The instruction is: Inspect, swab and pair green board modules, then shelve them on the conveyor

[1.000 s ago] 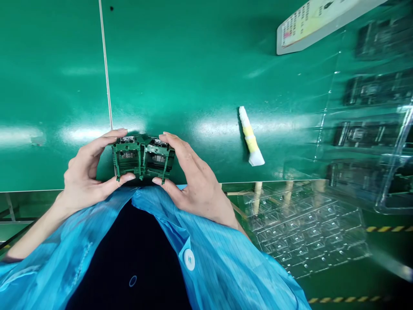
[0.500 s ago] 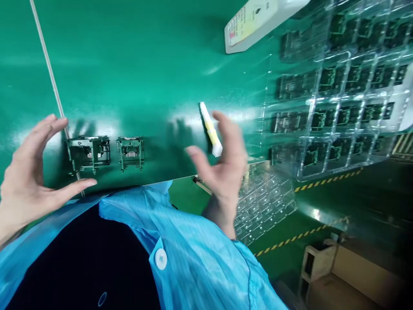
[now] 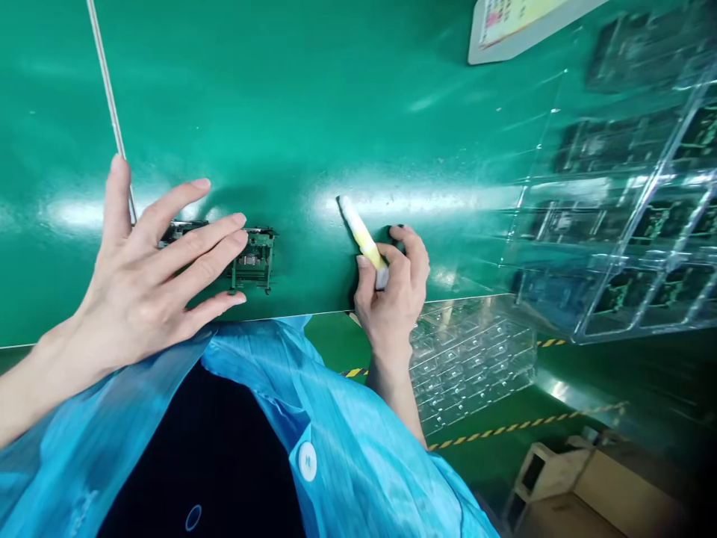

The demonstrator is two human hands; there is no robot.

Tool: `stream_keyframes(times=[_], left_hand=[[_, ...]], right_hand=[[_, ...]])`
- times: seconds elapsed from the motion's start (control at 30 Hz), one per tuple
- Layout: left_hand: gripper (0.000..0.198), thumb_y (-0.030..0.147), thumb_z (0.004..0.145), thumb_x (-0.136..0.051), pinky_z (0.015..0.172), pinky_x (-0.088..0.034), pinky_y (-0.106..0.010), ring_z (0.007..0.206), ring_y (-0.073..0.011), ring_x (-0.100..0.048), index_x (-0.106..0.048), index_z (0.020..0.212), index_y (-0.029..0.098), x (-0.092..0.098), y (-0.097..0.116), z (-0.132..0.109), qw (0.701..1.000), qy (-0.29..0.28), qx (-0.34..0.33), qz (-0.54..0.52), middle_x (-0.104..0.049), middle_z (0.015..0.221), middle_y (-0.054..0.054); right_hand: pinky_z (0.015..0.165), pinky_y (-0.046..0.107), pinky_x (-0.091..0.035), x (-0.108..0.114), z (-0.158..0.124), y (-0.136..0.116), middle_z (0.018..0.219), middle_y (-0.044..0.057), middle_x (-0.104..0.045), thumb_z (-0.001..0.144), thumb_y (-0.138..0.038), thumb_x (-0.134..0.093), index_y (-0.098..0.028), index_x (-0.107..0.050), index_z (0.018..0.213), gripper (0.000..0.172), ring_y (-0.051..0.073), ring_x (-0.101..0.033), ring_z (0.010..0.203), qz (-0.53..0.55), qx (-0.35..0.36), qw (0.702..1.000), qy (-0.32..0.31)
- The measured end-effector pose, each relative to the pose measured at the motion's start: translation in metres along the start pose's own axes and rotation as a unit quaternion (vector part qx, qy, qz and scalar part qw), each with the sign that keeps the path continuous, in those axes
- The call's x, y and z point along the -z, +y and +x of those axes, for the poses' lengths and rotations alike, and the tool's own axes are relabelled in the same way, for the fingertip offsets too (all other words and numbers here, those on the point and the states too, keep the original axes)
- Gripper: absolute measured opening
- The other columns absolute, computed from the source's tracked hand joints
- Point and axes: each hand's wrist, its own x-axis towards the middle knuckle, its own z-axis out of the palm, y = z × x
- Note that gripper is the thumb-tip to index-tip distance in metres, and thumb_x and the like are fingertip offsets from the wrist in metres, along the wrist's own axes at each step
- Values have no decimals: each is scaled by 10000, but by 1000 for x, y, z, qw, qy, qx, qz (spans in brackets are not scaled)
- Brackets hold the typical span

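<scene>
My left hand (image 3: 160, 288) spreads its fingers over two small dark metal-and-green frame assemblies near the table's front edge. Most of the left assembly (image 3: 182, 227) is hidden under the fingers; the right assembly (image 3: 261, 258) shows past the fingertips, its left side covered. Whether the fingers touch them I cannot tell. My right hand (image 3: 395, 295) pinches the near end of a white-and-yellow marker-like tube (image 3: 364, 240) between thumb and fingers. That tube slants, its narrow white tip pointing away and to the left.
Clear plastic trays (image 3: 627, 299) with several similar assemblies stand at the right. A labelled white bottle (image 3: 504, 45) lies at the back. A thin pale rod or cord (image 3: 106, 82) crosses the green table (image 3: 269, 112) at left. Below the edge are a clear tray (image 3: 476, 366) and a cardboard box (image 3: 621, 486).
My right hand has closed on the marker-like tube. My left hand has moved right, from beside the assemblies to over them. The view has shifted, so the bottle and trays sit further right.
</scene>
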Motion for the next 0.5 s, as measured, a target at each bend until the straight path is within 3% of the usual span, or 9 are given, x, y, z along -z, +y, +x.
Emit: stream_keyframes(times=[0.1, 0.23, 0.33, 0.5], left_hand=[[470, 483, 893, -703, 1244, -53, -772, 1399, -327, -531, -571, 1318, 332, -1, 2, 1, 999, -18, 32, -9, -684, 1338, 63], [554, 436, 844, -774, 1279, -92, -717, 1398, -314, -534, -555, 1348, 365, -2, 1, 1, 1000, -1, -4, 12, -673, 1356, 53], [567, 416, 842, -779, 1257, -112, -752, 1378, -336, -552, -552, 1356, 340, -2, -1, 0, 1000, 9, -21, 12, -678, 1342, 20], [525, 403, 859, -768, 1229, -23, -787, 1402, -338, -527, -554, 1334, 343, -2, -1, -2, 999, -21, 18, -35, -661, 1340, 25]], right_hand=[[868, 434, -596, 16, 2, -7, 1101, 104, -709, 978, -219, -543, -233, -564, 1111, 135, 256, -708, 1051, 23, 13, 999, -18], [627, 292, -579, 37, 10, -20, 900, 27, -730, 931, -119, -622, -270, -560, 1118, 248, 173, -703, 731, 121, 99, 984, -84], [603, 286, -582, 35, 17, -34, 915, 40, -735, 939, -100, -589, -267, -570, 1108, 238, 169, -697, 720, 161, 161, 967, -114], [629, 242, -580, 22, 25, -46, 923, 48, -731, 932, -37, -517, -232, -590, 1088, 261, 145, -692, 754, 162, 203, 958, -125]])
